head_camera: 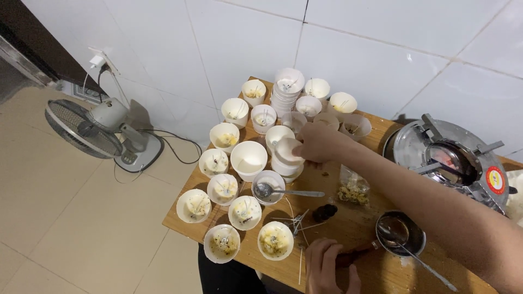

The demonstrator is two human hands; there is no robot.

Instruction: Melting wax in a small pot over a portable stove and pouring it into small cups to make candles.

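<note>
My right hand (318,142) reaches in from the right and grips a white paper cup (287,148) on top of a short stack in the middle of a wooden table (359,223). Many white cups stand around it; several near ones (275,240) hold pale wax with flecks and wicks. My left hand (326,267) lies at the table's front edge with fingers apart. It sits beside the dark handle of a small metal pot (400,234) and some loose wicks (297,220).
A spoon (289,192) rests in a cup. A clear bag of dried flowers (353,190) and a small dark bottle (325,211) lie mid-table. A round metal stove (452,158) fills the right end. A fan (103,128) stands on the tiled floor at left.
</note>
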